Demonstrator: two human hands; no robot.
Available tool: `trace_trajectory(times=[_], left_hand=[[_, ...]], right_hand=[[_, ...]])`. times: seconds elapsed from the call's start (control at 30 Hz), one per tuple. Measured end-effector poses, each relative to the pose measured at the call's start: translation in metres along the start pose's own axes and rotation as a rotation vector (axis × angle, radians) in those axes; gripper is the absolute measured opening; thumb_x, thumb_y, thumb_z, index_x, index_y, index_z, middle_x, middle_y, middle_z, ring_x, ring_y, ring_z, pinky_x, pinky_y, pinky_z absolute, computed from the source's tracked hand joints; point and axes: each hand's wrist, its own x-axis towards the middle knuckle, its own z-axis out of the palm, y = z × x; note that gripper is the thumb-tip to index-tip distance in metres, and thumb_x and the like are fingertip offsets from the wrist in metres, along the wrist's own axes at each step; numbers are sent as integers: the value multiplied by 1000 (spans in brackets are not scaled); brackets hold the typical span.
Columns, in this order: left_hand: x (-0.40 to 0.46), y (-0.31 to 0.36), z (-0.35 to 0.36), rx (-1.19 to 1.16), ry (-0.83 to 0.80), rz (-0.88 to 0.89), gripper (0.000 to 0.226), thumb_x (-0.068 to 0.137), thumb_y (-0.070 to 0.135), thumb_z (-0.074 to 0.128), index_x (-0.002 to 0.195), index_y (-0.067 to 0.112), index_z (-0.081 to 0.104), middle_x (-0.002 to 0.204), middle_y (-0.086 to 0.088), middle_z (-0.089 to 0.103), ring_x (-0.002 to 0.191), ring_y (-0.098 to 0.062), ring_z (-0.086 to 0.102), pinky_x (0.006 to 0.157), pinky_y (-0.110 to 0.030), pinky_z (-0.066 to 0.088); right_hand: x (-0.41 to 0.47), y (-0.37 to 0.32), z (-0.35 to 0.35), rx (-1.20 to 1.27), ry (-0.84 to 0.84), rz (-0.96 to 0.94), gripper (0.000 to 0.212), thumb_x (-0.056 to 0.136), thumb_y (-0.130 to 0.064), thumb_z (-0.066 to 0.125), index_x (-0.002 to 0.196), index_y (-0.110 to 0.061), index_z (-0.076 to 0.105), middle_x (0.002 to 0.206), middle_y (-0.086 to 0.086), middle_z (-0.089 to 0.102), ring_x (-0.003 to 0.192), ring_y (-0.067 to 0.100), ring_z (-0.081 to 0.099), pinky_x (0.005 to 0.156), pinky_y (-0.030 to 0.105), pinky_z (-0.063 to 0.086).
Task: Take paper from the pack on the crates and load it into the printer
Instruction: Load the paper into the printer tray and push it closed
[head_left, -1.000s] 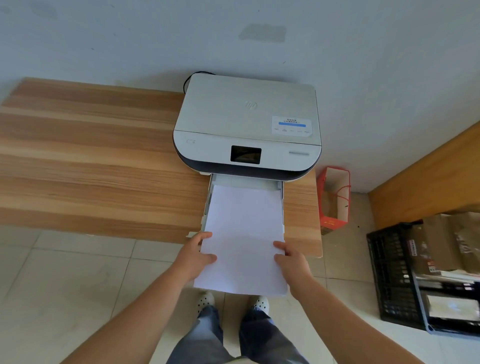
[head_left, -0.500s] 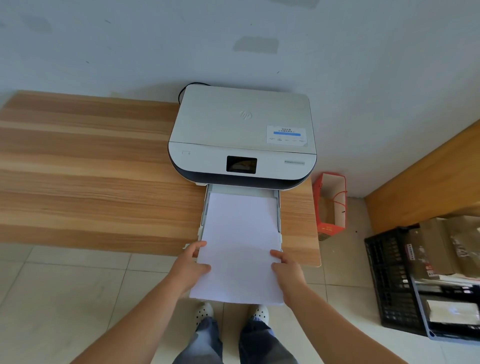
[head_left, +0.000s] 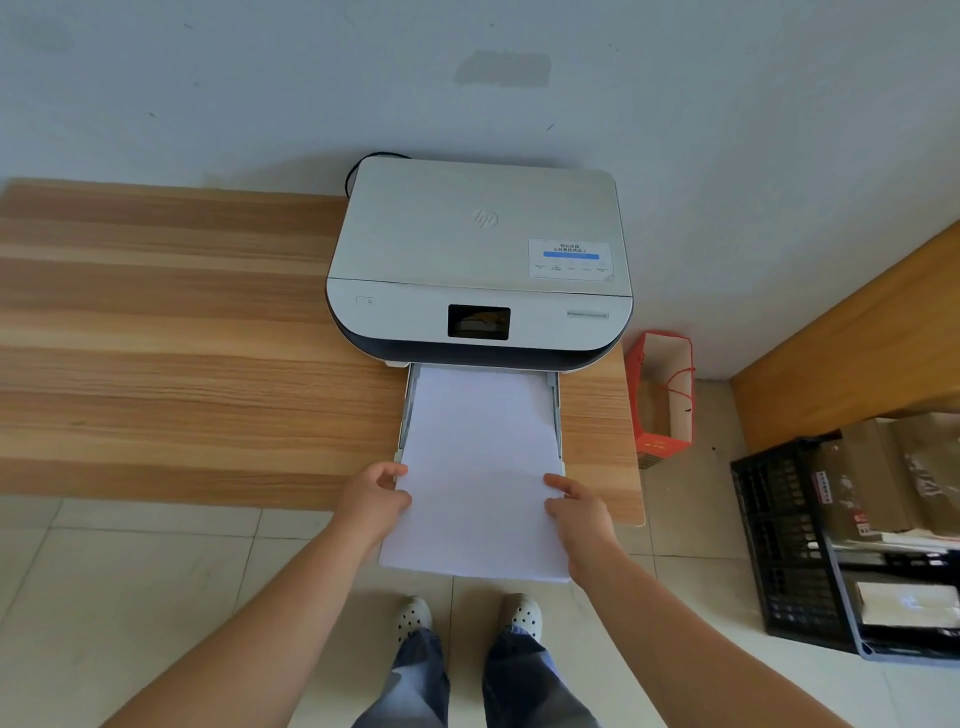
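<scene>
A white and dark printer (head_left: 478, 249) stands on the right end of a wooden table (head_left: 182, 353), against the wall. Its paper tray (head_left: 406, 415) is pulled out toward me. A stack of white paper (head_left: 480, 467) lies in the tray, with its far edge under the printer's front and its near end sticking out past the table edge. My left hand (head_left: 376, 501) grips the stack's left edge. My right hand (head_left: 576, 512) grips its right edge. The paper pack (head_left: 904, 603) lies on black crates (head_left: 779, 540) at the right.
A red paper bag (head_left: 662, 395) stands on the floor just right of the table. Cardboard boxes (head_left: 883, 478) sit on the crates. A wooden panel (head_left: 857, 343) runs along the right wall. My feet (head_left: 467, 616) are on the tiled floor below the paper.
The paper has slid further into the tray toward the printer, and both hands have moved forward with it. The view has dropped slightly toward the table.
</scene>
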Motion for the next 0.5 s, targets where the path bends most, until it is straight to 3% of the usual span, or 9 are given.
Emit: trace_trajectory(times=[0.13,0.2,0.37,0.43,0.5], left_hand=[[9,7,-1,-64,0,-3,37,84,-2,61,115,17,63,111,-6,55,88,-16,56,64,-26,43],[15,9,-1,-82,1,5,37,84,0,61,115,19,64,113,-8,55,92,-19,57,71,-28,44],[30,12,-3,-83,63,3,32,83,-1,60,111,14,67,113,-8,63,87,-22,60,71,-29,47],[35,14,-3,-65,87,-1,29,83,-3,60,106,12,69,109,-9,66,90,-24,61,77,-31,48],[40,16,-2,-44,80,-3,27,83,-5,59,100,13,69,106,-9,66,91,-25,62,80,-33,51]], right_hand=[[4,-11,5,7,18,-24,40,91,0,43,115,-24,64,92,0,61,78,22,58,81,38,54],[9,-17,7,-7,18,-43,41,90,0,44,117,-24,64,93,2,62,80,24,58,82,39,54],[22,-29,14,-40,-11,-61,37,93,0,45,117,-22,61,83,0,58,66,14,53,61,25,48],[24,-36,16,-75,-15,-118,36,93,0,48,123,-14,61,94,1,59,77,15,57,58,19,43],[30,-38,17,-104,-9,-125,37,92,0,49,121,-18,62,114,10,62,103,26,61,53,14,44]])
